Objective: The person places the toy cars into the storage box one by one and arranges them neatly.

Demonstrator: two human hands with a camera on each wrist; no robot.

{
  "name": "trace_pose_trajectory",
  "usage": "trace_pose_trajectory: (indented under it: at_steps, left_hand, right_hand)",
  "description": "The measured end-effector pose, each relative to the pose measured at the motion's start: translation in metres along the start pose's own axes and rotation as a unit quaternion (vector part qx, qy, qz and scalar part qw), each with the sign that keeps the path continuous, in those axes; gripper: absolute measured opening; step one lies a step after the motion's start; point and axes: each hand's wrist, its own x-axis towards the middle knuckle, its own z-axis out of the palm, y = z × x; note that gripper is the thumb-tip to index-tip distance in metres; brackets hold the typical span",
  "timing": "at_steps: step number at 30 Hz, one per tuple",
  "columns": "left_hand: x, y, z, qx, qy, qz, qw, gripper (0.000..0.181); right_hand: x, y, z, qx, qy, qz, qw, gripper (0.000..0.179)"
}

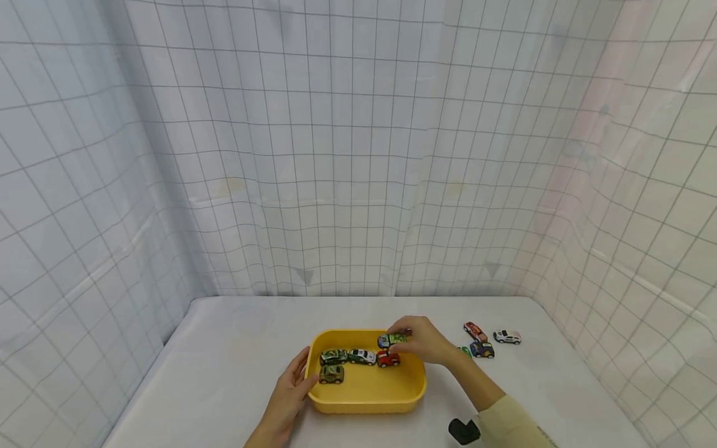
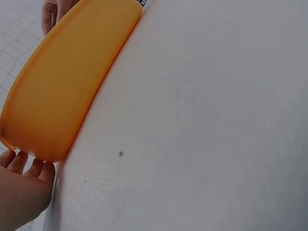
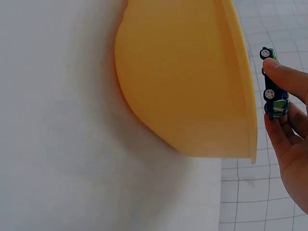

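Observation:
My left hand point(image 1: 287, 393) holds the left rim of a yellow plastic bin point(image 1: 366, 407), thumb over the edge and fingers along the outer wall. Over the bin's back right part, my right hand point(image 1: 424, 340) pinches a blue-and-green toy car point(image 1: 384, 341); its wheels point(image 3: 269, 94) show in the right wrist view, above the rim. Inside the bin, a green camouflage car point(image 1: 333, 356), a white-and-green car point(image 1: 362, 356) and a red car point(image 1: 388, 359) form a row. An olive car point(image 1: 332, 374) sits in front of them at the left.
Right of the bin on the white table point(image 1: 235, 348) lie a red car point(image 1: 474, 331), a dark blue car point(image 1: 482, 350), a white car point(image 1: 507, 336) and a green one point(image 1: 465, 351) partly behind my right forearm. Grid-patterned curtains point(image 1: 347, 186) enclose the back and sides.

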Motion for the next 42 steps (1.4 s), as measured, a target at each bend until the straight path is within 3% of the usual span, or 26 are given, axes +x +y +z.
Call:
trace_pose_trajectory:
  at_steps: [5,14,20,26,42]
  left_hand:
    - [0.000,0.001,0.001,-0.001,0.000,-0.003,1.0000,0.072]
    - [0.000,-0.001,0.001,-0.007,-0.003,-0.001,1.0000,0.070]
    - [0.000,-0.001,0.001,-0.005,-0.007,0.006,0.9999,0.071]
    - [0.000,-0.003,0.001,-0.008,-0.010,0.009,0.9999,0.071]
    - [-0.001,-0.001,0.002,0.001,-0.001,0.003,1.0000,0.073]
  right_hand:
    - [0.007,-0.003,0.010,-0.008,-0.003,-0.020,0.9998,0.027]
    - [0.018,-0.010,0.037,0.014,-0.028,-0.018,0.9994,0.026]
    - [0.022,-0.008,0.058,-0.003,-0.036,-0.014,0.9993,0.025]
    - [0.022,-0.008,0.074,-0.052,-0.045,-0.020,0.9974,0.026]
    - [0.026,-0.009,0.082,-0.123,-0.045,-0.064,0.9892,0.027]
